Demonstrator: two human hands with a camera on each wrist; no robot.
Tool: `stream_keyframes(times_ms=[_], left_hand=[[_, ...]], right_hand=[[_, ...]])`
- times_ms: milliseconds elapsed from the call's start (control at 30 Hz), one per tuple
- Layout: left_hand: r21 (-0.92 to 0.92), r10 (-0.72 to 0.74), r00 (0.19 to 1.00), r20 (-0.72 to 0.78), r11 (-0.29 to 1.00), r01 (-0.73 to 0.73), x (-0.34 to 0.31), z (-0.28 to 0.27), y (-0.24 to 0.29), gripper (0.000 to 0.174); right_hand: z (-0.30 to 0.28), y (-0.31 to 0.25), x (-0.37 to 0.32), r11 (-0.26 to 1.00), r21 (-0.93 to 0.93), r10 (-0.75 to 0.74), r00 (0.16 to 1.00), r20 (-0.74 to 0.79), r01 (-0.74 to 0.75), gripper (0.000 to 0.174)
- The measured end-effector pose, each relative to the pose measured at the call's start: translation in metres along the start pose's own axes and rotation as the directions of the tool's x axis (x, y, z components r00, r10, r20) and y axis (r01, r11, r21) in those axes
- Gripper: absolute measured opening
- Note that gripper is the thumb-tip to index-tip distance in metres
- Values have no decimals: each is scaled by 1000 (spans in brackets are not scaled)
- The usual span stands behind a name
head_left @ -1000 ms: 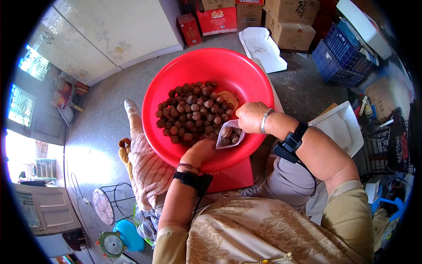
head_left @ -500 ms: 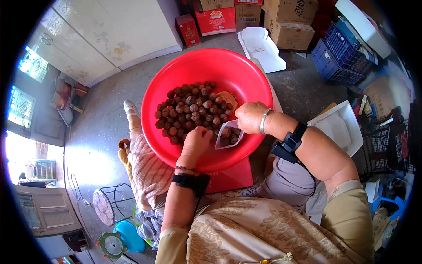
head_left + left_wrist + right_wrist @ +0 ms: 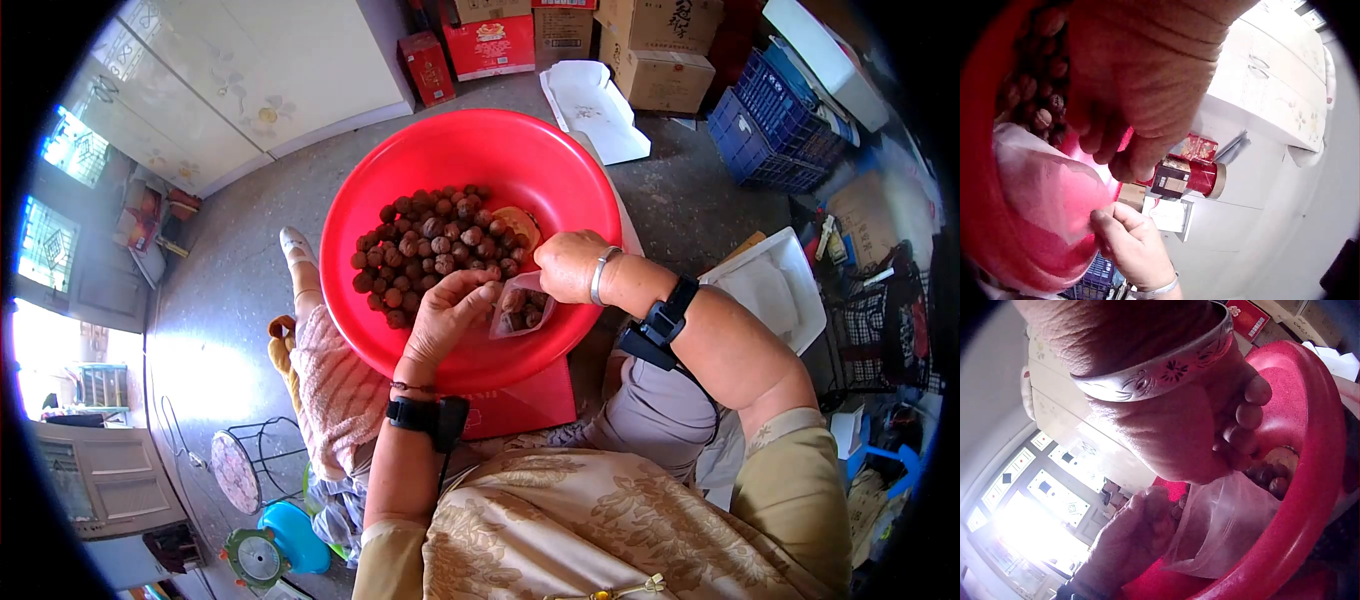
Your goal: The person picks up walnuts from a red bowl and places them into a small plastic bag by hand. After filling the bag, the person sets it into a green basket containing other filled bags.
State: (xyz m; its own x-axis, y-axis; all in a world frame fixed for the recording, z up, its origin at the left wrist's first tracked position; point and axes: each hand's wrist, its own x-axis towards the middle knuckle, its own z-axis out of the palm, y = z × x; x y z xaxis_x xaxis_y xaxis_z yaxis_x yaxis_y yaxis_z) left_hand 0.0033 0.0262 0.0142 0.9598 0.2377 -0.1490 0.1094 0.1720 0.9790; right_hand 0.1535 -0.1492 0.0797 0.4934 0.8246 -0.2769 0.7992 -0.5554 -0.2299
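Many brown walnuts (image 3: 440,245) lie in a red basin (image 3: 400,165). My right hand (image 3: 575,268) pinches the rim of a translucent bag (image 3: 498,322), which holds several walnuts and sits against the basin's near right side. At the bag's left edge is my left hand (image 3: 445,315), its fingers loosely bent; no walnut shows in them. In the left wrist view the left hand (image 3: 1141,75) hangs above the bag (image 3: 1054,187), with the right hand (image 3: 1135,247) at its rim. The right wrist view shows the right hand (image 3: 1166,425) gripping the bag (image 3: 1225,519).
A flat tan object (image 3: 517,222) lies inside the basin, right of the walnuts. Beneath the basin is a red base (image 3: 530,400). White trays (image 3: 595,110), cardboard boxes (image 3: 665,80) and blue crates (image 3: 765,140) stand beyond; a round-topped stool (image 3: 237,470) is at the left.
My left hand has drawn back from the bag to the walnuts, then come over to the bag's left edge with its fingers less curled. The right hand and bag have hardly moved.
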Motion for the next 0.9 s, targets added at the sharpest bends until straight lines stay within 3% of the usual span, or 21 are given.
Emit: stream_keyframes(times_ms=[133,367,433,467,533,567,633,667,700,767,900], left_hand=[[-68,-16,996,89,997,22,-4,1,6,30],[76,-20,1000,-7,997,21,3,-12,-5,37],[118,-10,994,113,993,-3,5,-11,-9,54],[117,-9,994,112,993,-4,3,-8,-8,54],[534,120,979,168,823,-192,-4,4,-5,71],[534,122,978,168,823,-194,-6,6,-7,71],[743,266,931,251,563,-362,-9,10,-10,77],[759,293,936,196,560,-334,-13,18,-2,55],[759,295,935,196,558,-335,-11,14,-7,55],[754,181,969,170,609,-246,-5,6,-15,28],[743,294,950,104,612,-271,-8,4,-14,17]], right_hand=[[0,0,1,1000,-15,16,1000,15,-16,23],[0,0,2,1000,-1,29,999,16,-29,24],[-2,-2,1,999,5,33,999,17,-33,24],[-4,-3,0,999,13,39,999,17,-39,24],[-2,-1,1,1000,13,28,1000,-3,-28,24],[-1,0,1,1000,15,19,1000,-23,-18,24],[-2,0,2,1000,9,5,999,-36,-5,24],[-2,0,3,1000,5,-8,999,-47,8,24],[-3,1,4,1000,4,-9,999,-49,9,24],[-5,2,7,1000,3,-13,1000,6,13,27],[-7,6,1,993,108,-39,995,-96,49,28]])
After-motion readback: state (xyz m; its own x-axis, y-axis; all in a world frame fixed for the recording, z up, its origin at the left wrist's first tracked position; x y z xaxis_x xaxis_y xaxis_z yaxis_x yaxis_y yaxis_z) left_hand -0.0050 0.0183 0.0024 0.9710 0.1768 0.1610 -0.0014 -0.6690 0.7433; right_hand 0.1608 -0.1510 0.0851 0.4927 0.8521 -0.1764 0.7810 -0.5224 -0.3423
